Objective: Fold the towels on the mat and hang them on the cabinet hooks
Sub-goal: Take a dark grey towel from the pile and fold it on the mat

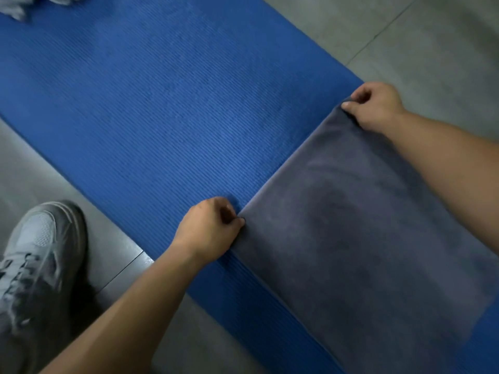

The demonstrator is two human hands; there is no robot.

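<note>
Towel position: The grey towel (364, 238) lay flat on the blue mat (162, 117), spreading from both sets of fingers back toward the person.
Towel axis: Its leading edge ran straight from the left fingers (229, 211) to the right fingers (359, 97), across the mat's width. Its length ran away from that edge and out of frame, so the long axis could not be confirmed.
Left hand (208, 228): Fingers curled, thumb and forefinger pinched on one corner of the leading edge.
Right hand (375, 106): Fingers curled, thumb pressed on the opposite corner, clamping it at the mat's far border.
Towel material: Soft short-nap fabric, rectangular, with a darker patch behind the fingers.
Mat material: Fine parallel ribs along its surface.
Floor (405, 36): Grey tiles with thin joints, on both sides of the mat.
Shoe (40, 260): Grey and white, laced, on the floor left of the left fingers.
Crumpled grey cloth (16, 6): On the mat, well beyond the fingers.
</note>
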